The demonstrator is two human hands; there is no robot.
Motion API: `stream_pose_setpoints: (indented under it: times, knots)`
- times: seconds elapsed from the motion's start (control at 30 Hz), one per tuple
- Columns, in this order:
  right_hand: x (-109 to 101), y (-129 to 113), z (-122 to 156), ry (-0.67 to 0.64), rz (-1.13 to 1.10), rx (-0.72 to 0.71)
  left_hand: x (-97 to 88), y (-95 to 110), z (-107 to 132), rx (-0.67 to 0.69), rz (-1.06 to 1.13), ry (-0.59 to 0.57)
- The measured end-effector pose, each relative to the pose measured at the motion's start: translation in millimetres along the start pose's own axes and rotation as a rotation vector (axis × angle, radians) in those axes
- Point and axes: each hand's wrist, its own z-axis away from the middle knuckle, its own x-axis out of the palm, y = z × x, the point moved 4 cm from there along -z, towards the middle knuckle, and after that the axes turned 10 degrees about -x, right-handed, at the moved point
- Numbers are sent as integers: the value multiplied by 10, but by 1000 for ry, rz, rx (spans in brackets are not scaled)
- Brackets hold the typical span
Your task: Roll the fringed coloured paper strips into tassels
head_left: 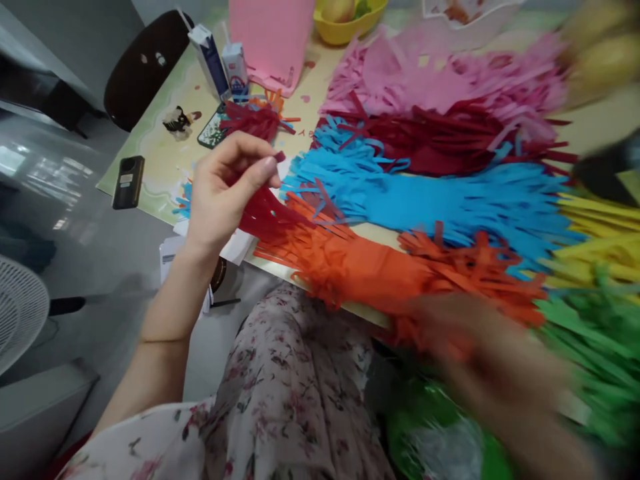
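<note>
My left hand is raised over the table's near edge, thumb and fingers pinched on dark red paper strips that hang below it. My right hand is a motion blur low at the right, over the orange fringed paper; its fingers cannot be made out. Piles of fringed paper lie across the table: blue, dark red, pink, yellow and green.
A pink bag, two small drink cartons, a phone, a black device and a yellow bowl sit at the table's far and left parts. A dark chair and a white fan stand at the left.
</note>
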Motion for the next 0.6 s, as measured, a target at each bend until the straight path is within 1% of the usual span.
stream_pose_setpoints:
  times: [0.03,0.07,0.1,0.13,0.2,0.23,0.3,0.37,0.43,0.53,0.6]
  knots:
    - [234,-44,51,-103,-20,-53,-27,-3,26,-5,2,19]
    - [511,-51,94,-213,-23,-100,-46,5,58,8,9,24]
    - [809,-14,127,-309,-4,-128,-60,21,95,38,22,14]
    - [1103,61,148,-373,35,-129,-69,43,137,79,37,-8]
    - [1606,266,160,-375,140,-77,-87,86,231,153,57,-53]
    - [1815,350,165,-369,167,-73,-102,96,276,166,57,-61]
    - [2138,439,191,-376,192,-114,-142,93,354,146,44,-43]
    - [2338,443,238,-397,203,-175,-179,73,418,104,32,-17]
    - [2436,420,292,-402,217,-213,-193,58,470,84,37,-13]
    - [2438,427,378,-371,242,-224,-170,52,534,83,72,-38]
    - [2357,481,454,-335,256,-207,-142,53,574,76,99,-56]
